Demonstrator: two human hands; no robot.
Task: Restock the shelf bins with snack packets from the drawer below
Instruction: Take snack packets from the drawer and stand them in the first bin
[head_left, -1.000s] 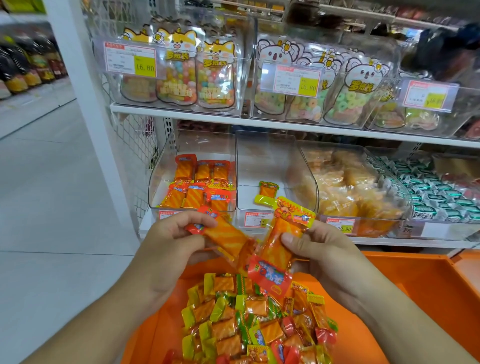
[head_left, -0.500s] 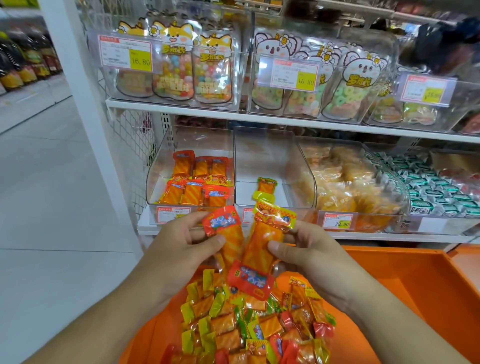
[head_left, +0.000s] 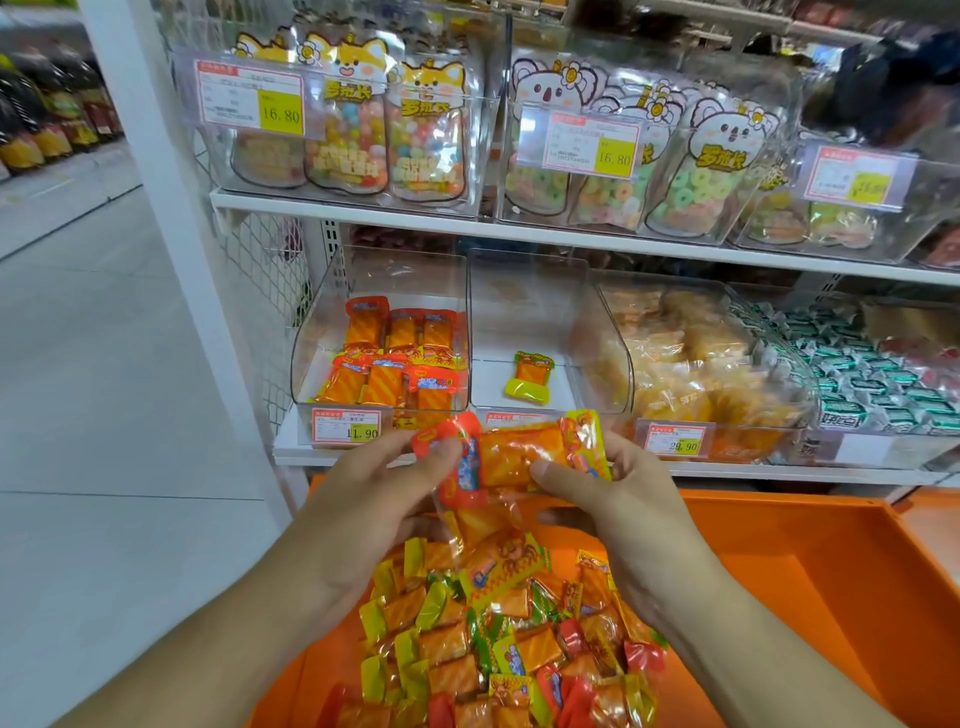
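My left hand and my right hand together grip a small bunch of orange snack packets, held sideways just below the shelf edge. One has a red end, one a yellow-green end. Under them the orange drawer holds a heap of several similar packets. Above, a clear bin on the left contains several red-ended packets. The middle clear bin holds a single yellow-green-ended packet.
A clear bin of pale yellow snacks and green-white packets sit to the right. The upper shelf carries bins of candy bags. A white upright post and tiled floor lie left.
Both hands rose toward the shelf edge. The packets, held upright and apart before, are now turned sideways and pressed together between the hands.
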